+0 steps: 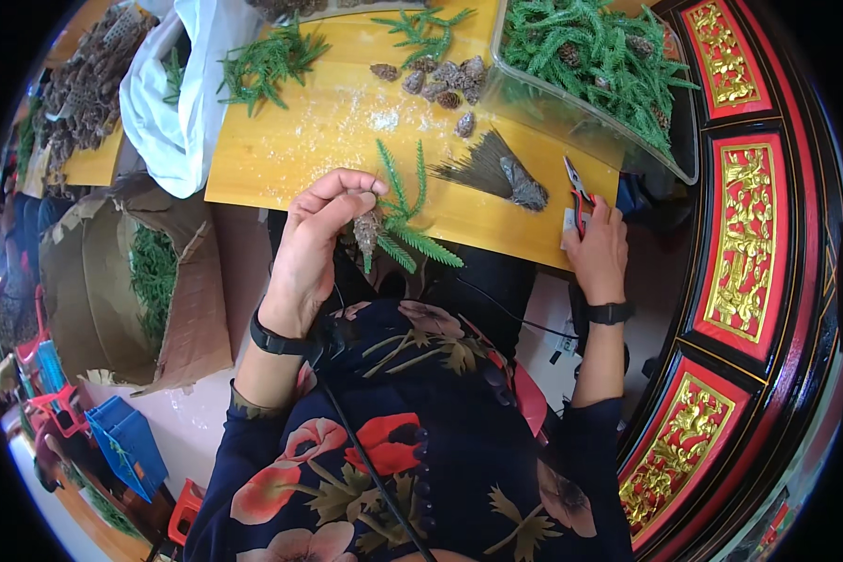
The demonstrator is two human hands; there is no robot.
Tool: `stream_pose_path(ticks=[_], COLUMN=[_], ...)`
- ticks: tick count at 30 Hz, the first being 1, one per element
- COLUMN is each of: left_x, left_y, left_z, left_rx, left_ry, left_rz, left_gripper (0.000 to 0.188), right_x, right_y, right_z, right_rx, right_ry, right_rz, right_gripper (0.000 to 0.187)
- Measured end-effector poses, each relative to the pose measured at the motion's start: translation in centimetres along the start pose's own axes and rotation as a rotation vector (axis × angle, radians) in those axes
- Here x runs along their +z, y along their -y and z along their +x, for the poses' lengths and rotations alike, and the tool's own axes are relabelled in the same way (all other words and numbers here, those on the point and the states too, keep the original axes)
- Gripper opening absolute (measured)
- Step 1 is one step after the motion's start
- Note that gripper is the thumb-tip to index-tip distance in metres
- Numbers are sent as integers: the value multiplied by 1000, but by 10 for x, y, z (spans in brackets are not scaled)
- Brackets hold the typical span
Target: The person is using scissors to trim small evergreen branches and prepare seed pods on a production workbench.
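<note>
Between the thumb and fingers of my left hand [311,232] is a green artificial pine sprig [405,211] with a frosted brown pine cone [368,234] hanging at its base, over the table's front edge. My right hand [598,251] is closed around the red handles of a pair of pliers [574,178] at the table's right edge. The jaws point away from me. A bundle of thin dark wires [482,167], wrapped at one end, lies between the two hands. Farther back are several loose pine cones [448,77].
A clear plastic bin [571,124] full of green sprigs stands at the back right. White flakes [382,120] dot the yellow table [267,155]. At left are a white plastic bag [150,126] and a torn cardboard box [94,281]. Red and gold carved panels [745,244] line the right.
</note>
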State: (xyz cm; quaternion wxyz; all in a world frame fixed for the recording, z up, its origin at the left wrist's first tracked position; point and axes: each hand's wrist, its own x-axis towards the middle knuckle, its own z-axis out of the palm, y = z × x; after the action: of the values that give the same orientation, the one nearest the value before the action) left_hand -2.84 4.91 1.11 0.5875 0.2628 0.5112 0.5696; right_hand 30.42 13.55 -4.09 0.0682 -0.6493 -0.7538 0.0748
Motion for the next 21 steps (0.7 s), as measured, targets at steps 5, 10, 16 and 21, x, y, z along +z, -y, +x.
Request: stream_pose_path(ticks=[5,10,16,21], left_x=[-1,4,8,3], left_y=[-6,-6,-9,-13], left_z=[-5,-6,-9,-11], left_rx=[-37,-20,11,-38], left_ry=[16,-3,25,50], left_rz=[-36,6,106,30], left_gripper=[10,9,9,9], right_x=[-1,-36,-56,-56], right_y=[27,73,130,135], right_z=[0,-16,-21,-11], right_rx=[170,-63,-530,-577], right_ry=[-12,-38,98,157], right_rz=[-17,461,622,470], right_gripper=[44,27,30,38])
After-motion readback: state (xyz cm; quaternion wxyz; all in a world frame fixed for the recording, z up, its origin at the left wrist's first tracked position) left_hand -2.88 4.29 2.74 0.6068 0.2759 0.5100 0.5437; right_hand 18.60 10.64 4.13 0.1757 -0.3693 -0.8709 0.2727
